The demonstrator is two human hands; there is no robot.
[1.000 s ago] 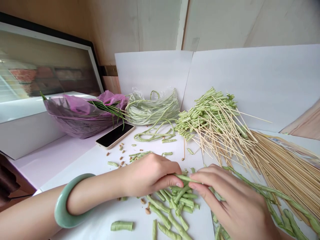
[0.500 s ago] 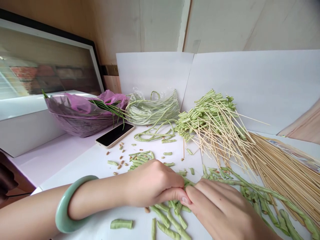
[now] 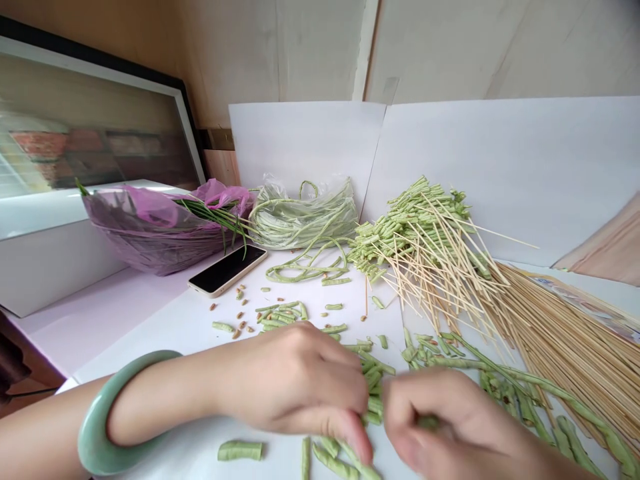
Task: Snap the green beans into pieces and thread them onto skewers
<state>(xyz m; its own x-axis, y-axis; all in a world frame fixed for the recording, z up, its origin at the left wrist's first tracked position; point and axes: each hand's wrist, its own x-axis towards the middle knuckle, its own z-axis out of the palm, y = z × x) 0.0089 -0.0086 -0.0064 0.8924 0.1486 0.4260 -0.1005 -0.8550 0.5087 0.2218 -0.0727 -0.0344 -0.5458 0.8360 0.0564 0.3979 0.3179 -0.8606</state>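
Note:
My left hand (image 3: 300, 390), a jade bangle (image 3: 107, 427) on its wrist, is curled over a pile of short cut green bean pieces (image 3: 373, 383) near the front of the white table (image 3: 185, 327). Its thumb and fingers pinch toward the pieces. My right hand (image 3: 450, 427) is closed just to the right, with a green bean piece showing between its fingers. The two hands almost touch. Both are somewhat smeared by motion. Long uncut beans (image 3: 510, 387) trail off to the right of my right hand.
A heap of skewered beans (image 3: 415, 230) lies at the back, bare bamboo skewers (image 3: 565, 327) at the right. A clear bag of long beans (image 3: 305, 217), a purple bag of greens (image 3: 155, 230) and a phone (image 3: 227, 270) sit at the back left. Seeds and bean bits litter the sheet.
Both hands have drawn nearer to me and lower in view. The bean held stretched between them a second ago is now gathered into the closed right hand.

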